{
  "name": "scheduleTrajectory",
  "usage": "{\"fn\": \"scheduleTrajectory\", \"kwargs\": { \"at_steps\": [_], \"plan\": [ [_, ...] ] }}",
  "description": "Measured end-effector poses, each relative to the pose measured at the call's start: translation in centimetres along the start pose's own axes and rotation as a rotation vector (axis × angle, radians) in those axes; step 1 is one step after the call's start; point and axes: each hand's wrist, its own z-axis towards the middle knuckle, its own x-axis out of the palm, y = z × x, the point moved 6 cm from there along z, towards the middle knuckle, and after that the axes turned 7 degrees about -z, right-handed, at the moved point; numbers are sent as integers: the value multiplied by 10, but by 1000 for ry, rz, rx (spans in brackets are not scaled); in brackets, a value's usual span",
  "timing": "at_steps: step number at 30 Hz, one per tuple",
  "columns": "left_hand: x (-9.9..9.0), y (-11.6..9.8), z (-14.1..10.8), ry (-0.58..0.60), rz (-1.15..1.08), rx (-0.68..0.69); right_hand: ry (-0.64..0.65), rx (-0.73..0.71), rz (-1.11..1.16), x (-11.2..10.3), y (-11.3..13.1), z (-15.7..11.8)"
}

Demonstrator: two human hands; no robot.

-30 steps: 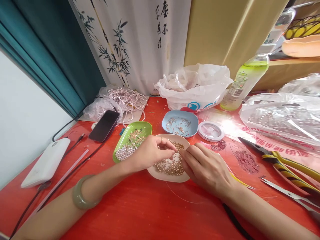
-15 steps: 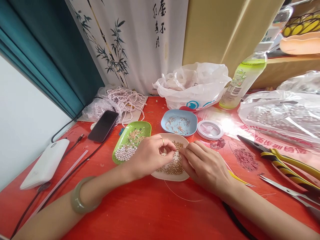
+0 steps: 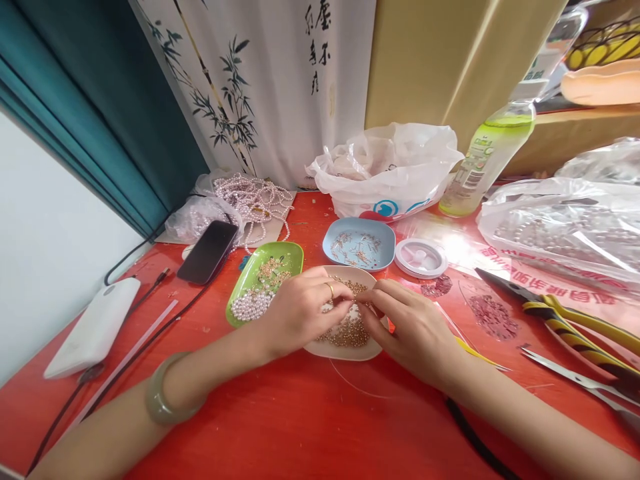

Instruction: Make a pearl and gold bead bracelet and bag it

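Over the pale pink plate [image 3: 320, 352] full of small gold beads [image 3: 353, 333], my two hands meet fingertip to fingertip. My left hand [image 3: 305, 310], with a ring on one finger, is closed in a pinch. Opposite it, my right hand [image 3: 407, 327] pinches too, thumb against index finger. Whatever lies between the fingertips is too small to make out. A thin clear thread [image 3: 357, 387] runs from under the plate's front edge across the red table. Left of the plate, a green tray [image 3: 295, 257] bears white pearl beads [image 3: 250, 305] and gold beads [image 3: 270, 268].
Behind are a blue tray [image 3: 385, 237] of small metal pieces, a round lidded case [image 3: 421, 257], a plastic bag [image 3: 390, 177] and a bottle [image 3: 487, 160]. Pliers [image 3: 560, 320] and scissors [image 3: 580, 380] lie right. A phone [image 3: 209, 251], power bank [image 3: 95, 327] and pearl strands [image 3: 250, 200] lie left.
My right hand has shifted slightly, its fingers less curled, and its fingertips now meet those of my left hand. My left hand stays nearly in place.
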Motion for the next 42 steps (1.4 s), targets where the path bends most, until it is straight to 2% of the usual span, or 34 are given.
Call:
{"fn": "scheduleTrajectory", "kwargs": {
  "at_steps": [4,9,14,25,42],
  "plan": [
    [-2,8,0,21,-103,-124,-77,-114,-125,-4,4,0],
    [1,17,-3,55,-266,-277,-84,-128,-108,-7,3,2],
    [1,17,-1,42,-248,-256,-71,-72,-10,-6,-2,2],
    [2,16,-1,37,-236,-234,-96,-182,-182,-2,0,-6],
    [0,13,-1,-9,-192,-208,-148,-199,-180,-7,5,-3]
  ]
}}
